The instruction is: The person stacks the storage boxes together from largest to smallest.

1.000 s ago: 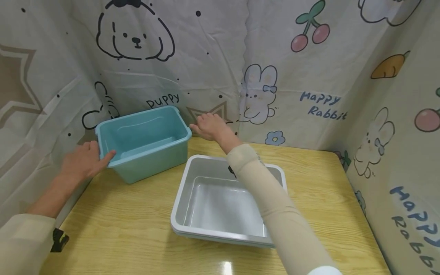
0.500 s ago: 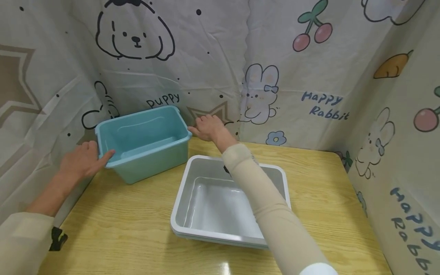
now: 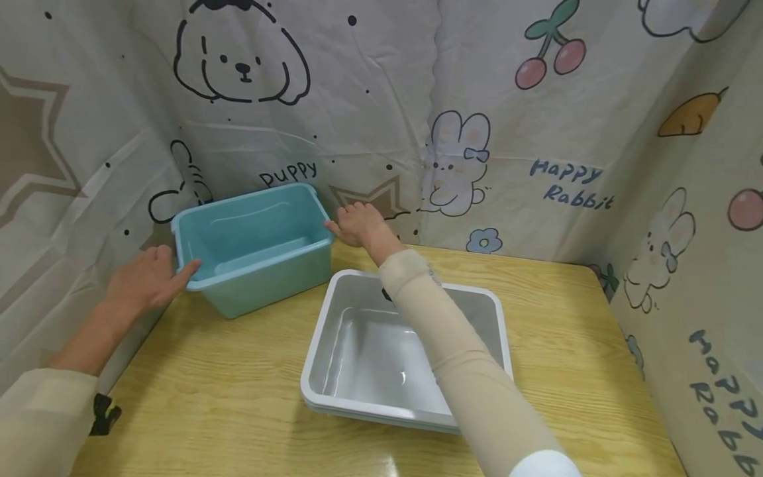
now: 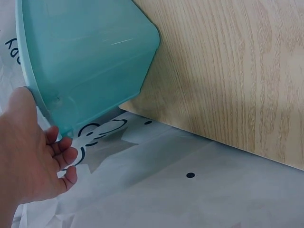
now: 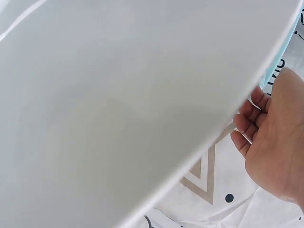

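Note:
At the back left of the table stands a teal plastic bin (image 3: 271, 281), with nothing seen inside it. My left hand (image 3: 140, 278) grips its left end, thumb over the rim and fingers curled below, as the left wrist view shows on the bin (image 4: 90, 57). At the bin's right end, my right hand (image 3: 360, 225) has its thumb at the rim and its fingers curled. The right wrist view shows only a sliver of teal rim (image 5: 274, 64) by that hand. Under my right forearm sits a light grey tub (image 3: 316, 344), partly covered by the sleeve.
The wooden table (image 3: 238, 384) runs to a patterned cloth (image 3: 369, 132) hanging behind and at both sides. The cloth lies close to the bin's back and left. The grey tub's rim appears doubled, as if tubs are stacked.
My right hand has moved slightly left, its thumb coming onto the bin's rim. My left hand and the bin hold their places, while the head view has shifted a little.

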A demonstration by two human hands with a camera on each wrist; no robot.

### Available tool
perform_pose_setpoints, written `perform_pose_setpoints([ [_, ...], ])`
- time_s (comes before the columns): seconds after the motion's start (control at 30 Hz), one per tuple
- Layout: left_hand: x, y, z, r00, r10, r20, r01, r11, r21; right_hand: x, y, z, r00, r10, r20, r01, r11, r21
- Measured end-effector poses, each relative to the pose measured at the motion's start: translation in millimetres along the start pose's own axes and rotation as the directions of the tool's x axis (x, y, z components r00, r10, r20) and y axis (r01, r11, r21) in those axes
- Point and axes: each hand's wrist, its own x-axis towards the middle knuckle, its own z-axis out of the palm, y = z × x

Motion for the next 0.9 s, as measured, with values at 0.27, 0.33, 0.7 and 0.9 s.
perform_pose_setpoints([
  [0.27,-0.4,-3.2,1.6,1.000,0.010,-0.001,-0.010,1.000,0.006,1.1,-5.0,6.3,1.000,0.031,-0.003,-0.031,0.999,0.029],
  [0.33,-0.2,-3.9,1.9,1.000,0.010,0.005,-0.010,1.000,0.011,2.6,-6.4,9.0,1.000,0.027,-0.005,-0.027,0.999,0.038],
  [0.7,-0.9,-4.8,3.7,0.999,0.039,0.001,-0.039,0.998,0.042,11.4,-10.4,16.5,0.999,0.053,0.010,-0.053,0.999,0.001],
  [0.9,-0.6,-5.5,4.8,0.998,0.062,-0.021,-0.060,0.996,0.065,13.9,-12.4,16.8,0.999,0.051,0.009,-0.051,0.999,-0.018],
])
